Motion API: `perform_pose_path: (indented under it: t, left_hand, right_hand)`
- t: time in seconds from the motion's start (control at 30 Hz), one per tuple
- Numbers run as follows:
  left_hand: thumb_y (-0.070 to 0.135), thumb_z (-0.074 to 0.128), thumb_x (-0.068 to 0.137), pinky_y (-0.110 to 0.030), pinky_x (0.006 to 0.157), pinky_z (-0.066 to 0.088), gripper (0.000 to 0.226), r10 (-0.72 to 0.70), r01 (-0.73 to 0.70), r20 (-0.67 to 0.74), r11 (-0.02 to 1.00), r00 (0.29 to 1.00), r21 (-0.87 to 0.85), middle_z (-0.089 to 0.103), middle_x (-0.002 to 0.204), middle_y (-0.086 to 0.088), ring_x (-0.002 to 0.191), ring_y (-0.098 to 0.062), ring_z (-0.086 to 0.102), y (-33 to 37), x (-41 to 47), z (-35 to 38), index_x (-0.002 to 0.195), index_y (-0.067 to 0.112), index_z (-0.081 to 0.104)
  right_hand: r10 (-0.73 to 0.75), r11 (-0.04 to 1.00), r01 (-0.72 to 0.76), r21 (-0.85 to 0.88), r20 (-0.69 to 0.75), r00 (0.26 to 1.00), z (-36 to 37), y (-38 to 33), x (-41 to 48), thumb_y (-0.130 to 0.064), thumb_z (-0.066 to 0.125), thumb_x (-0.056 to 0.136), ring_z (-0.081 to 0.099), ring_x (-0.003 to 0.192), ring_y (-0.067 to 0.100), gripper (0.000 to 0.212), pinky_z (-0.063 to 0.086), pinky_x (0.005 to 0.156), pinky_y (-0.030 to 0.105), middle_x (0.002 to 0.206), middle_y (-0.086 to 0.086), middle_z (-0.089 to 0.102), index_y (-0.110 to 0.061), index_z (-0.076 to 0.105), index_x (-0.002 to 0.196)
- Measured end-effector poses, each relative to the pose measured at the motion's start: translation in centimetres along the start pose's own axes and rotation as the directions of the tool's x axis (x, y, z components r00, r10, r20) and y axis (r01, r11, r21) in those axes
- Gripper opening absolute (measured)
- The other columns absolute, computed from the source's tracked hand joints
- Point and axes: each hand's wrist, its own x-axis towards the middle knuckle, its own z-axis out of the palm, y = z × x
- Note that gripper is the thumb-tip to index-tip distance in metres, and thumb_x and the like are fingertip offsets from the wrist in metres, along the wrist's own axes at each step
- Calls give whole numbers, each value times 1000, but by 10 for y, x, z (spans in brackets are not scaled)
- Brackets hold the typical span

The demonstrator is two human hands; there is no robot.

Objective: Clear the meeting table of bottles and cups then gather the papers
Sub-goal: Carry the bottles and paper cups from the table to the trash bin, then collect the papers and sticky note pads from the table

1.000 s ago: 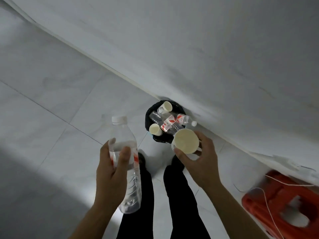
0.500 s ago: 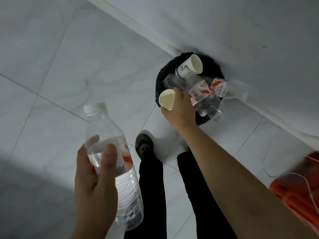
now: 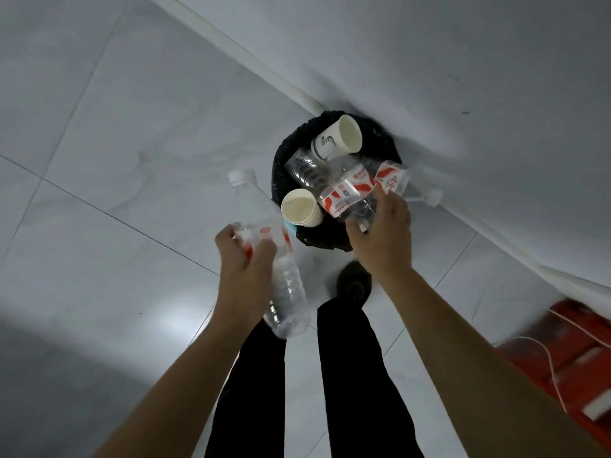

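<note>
Pale tiled floor (image 3: 99, 226) fills the left of the frame, meeting a white wall (image 3: 463, 94) at upper right, where a black-lined bin (image 3: 279, 166) at upper centre holds two paper cups (image 3: 301, 209) and several clear bottles (image 3: 347, 193). Left hand (image 3: 244, 259) is clenched around a water bottle (image 3: 281, 285), cap pointing up-frame, just left of the bin. Right hand (image 3: 383, 236) hangs over the bin's lower right rim, fingers spread and grasping nothing, beside a red object (image 3: 568, 358) at lower right

Red-and-white labels on the bottles (image 3: 347, 195) in the black bin (image 3: 281, 170), printing too blurred to read. Dark logo mark on the paper cup (image 3: 334, 140) at the bin's far rim, no letters legible. Nothing readable anywhere else.
</note>
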Motion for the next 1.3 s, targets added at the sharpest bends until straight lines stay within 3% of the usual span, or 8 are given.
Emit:
perform_pose_path:
  t: [0.2,0.4,0.6,0.7,0.83,1.0,1.17,1.3]
  left_hand:
    - [30,67,92,-15,55,50,50,-23,19,26,990,999,142,59,96,9,76,-2,62,-14,69,97,130,15,38]
    - [52,69,81,-46,96,49,72,46,-6,-104,933,993,361,45,124,-7,116,-27,50,-39,100,128,130,10,40]
    - [63,61,84,-44,106,38,87,80,-40,-71,892,994,450,40,137,-11,130,-28,37,-43,88,109,145,8,33]
    - [56,50,95,-45,108,36,69,165,-122,-49,870,985,477,41,141,-10,132,-25,36,-35,66,83,145,10,37]
    - [37,43,103,-35,107,36,49,278,-237,-13,844,961,481,43,146,-5,135,-20,40,-9,-4,29,146,16,40]
    - [30,47,102,-36,103,44,44,335,-292,-30,858,942,423,51,138,0,127,-13,50,60,-147,-61,144,18,43]
    - [29,57,97,-33,99,48,46,400,-330,-231,898,887,290,57,131,8,121,-1,53,132,-302,-155,141,21,46]
    - [39,60,95,-25,94,44,46,435,-416,-443,898,784,144,58,129,13,121,1,53,156,-404,-205,136,29,46]
  right_hand:
    - [10,998,0,-56,172,985,-5,59,2,-19,55,98,36,138,32,64,42,104,46,153,11,35,-17,27,155]
    - [-26,1000,26,-2,134,991,3,66,3,-14,53,98,32,140,31,62,43,103,46,154,12,33,-17,29,154]
    - [-23,1000,24,-13,133,991,-4,62,-3,-20,56,97,33,140,30,64,43,105,44,155,10,34,-18,27,154]
    - [-32,999,31,13,125,992,-21,50,-18,-28,52,100,36,139,28,57,43,105,44,153,9,37,-18,31,152]
    - [-110,994,105,43,136,985,-73,18,-66,-30,44,104,46,131,26,44,46,103,43,143,11,49,-13,44,145]
    - [-154,981,127,148,183,971,-176,-61,-150,-33,44,104,51,127,18,42,36,97,22,135,4,56,-14,51,141]
    - [-278,914,215,345,143,950,-293,-160,-244,-41,47,102,54,123,5,39,48,103,33,133,-15,56,-30,53,139]
    - [-371,815,312,487,25,928,-365,-219,-301,-39,51,100,55,116,-10,36,45,94,16,121,-30,59,-34,56,135]
